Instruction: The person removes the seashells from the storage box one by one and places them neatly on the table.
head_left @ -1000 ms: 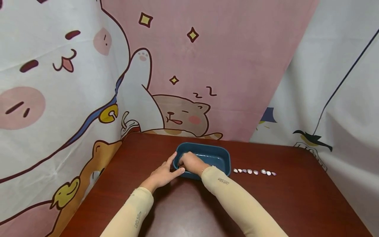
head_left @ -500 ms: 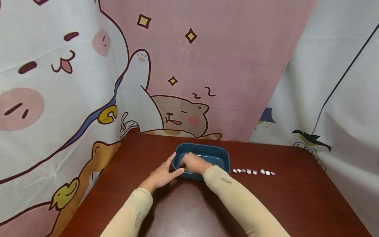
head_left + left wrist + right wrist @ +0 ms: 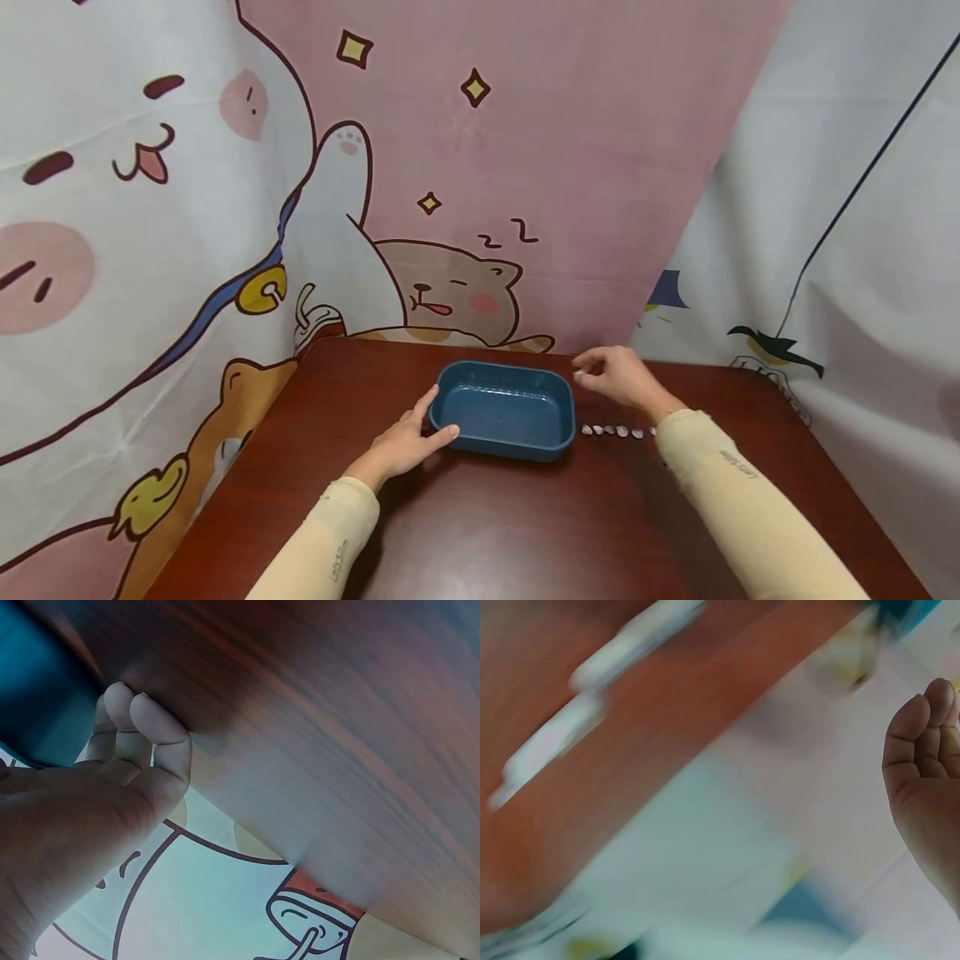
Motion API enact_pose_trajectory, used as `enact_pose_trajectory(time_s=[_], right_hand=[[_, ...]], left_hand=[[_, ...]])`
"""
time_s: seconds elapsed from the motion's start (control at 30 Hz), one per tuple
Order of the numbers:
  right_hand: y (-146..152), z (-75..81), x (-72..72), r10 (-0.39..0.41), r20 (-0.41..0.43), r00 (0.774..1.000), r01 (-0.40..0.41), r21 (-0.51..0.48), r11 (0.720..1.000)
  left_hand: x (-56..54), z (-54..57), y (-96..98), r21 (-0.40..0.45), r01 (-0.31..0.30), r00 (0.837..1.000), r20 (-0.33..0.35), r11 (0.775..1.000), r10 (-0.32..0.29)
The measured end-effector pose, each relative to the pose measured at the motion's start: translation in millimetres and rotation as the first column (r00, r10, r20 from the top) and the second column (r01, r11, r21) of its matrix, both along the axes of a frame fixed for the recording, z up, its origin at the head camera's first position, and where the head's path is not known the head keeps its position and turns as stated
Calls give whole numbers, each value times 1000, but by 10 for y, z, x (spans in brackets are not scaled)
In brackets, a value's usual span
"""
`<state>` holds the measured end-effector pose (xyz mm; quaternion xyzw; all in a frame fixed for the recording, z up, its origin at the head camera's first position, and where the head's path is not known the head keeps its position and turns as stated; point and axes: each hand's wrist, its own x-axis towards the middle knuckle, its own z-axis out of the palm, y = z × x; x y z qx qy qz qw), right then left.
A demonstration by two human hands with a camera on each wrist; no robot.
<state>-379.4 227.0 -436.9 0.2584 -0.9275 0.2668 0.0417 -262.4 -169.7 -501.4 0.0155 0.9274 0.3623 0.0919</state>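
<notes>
A blue rectangular basin (image 3: pixel 502 450) stands on the table, its visible inside bare. At the basin's left corner rests my left hand (image 3: pixel 401 442), thumb on the near rim and fingers spread along the left side. My right hand (image 3: pixel 624 379) is raised above the table, right of the basin. Its thumb and fingertips pinch a small pale shell (image 3: pixel 577 372), mostly covered by the fingers. Under that forearm runs a row of small shiny white-purple shells (image 3: pixel 622 432), its right end hidden by the sleeve. In the right wrist view the shells (image 3: pixel 555 739) are blurred.
A dark red-brown table (image 3: pixel 525 517) reaches back to a cartoon-printed curtain (image 3: pixel 570 167), which hangs along its far, left and right sides. The row of shells lies close to the basin's right wall.
My right hand has left the basin's inside and moved right, above the row of shells, with a small shell in its fingertips. The left hand stays at the basin's corner.
</notes>
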Motion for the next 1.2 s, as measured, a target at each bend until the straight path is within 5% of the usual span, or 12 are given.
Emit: enact_pose_trajectory(time_s=[0.17, 0.33, 0.6, 1.2], right_hand=[[1137, -152, 59, -220, 48, 974, 217, 64, 974], [1726, -446, 265, -284, 115, 952, 269, 126, 955], [1743, -720, 382, -230, 123, 965, 211, 151, 966], [1651, -753, 368, -224, 137, 965, 204, 145, 968]], left_hand=[[41, 40, -75, 7, -14, 1000, 5, 1000, 14], [78, 61, -156, 6, -18, 1000, 14, 1000, 18], [98, 86, -211, 20, -26, 1000, 16, 999, 26], [78, 87, -216, 19, -7, 1000, 23, 1000, 6]])
